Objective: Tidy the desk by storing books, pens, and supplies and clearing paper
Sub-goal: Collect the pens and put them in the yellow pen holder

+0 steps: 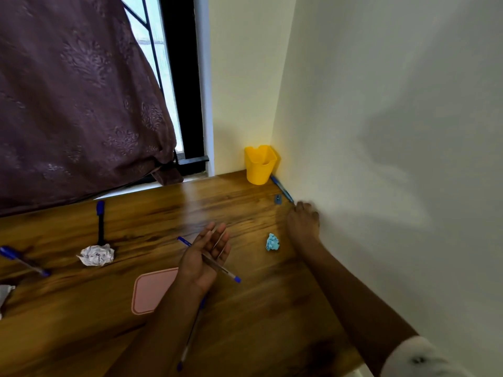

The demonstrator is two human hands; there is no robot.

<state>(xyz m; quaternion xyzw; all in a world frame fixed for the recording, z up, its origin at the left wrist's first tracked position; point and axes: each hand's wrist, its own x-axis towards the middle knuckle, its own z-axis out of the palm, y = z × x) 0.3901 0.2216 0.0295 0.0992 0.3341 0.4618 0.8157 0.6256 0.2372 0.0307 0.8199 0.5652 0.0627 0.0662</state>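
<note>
The left hand [206,257] lies palm up with its fingers straight, and a clear-barrelled pen with blue ends [228,274] rests loose across the palm. I judge that any tilt of that hand would let the pen roll off onto the brown wooden desk [272,308]. Just right of it and a little farther, a small crumpled ball of blue paper [272,242] sits beside the right wrist, where a sweep of the forearm could knock it away. The right hand [303,221] reaches to the foot of the white wall [381,159], its fingertips at the near end of a blue pen [281,189] lying along the wall; blur hides whether they grip it. Lying so close against the wall, that pen may slip from a shallow pinch. Beyond the fingertips, just past the pen's far end, stands the yellow plastic cup [260,165]
</note>
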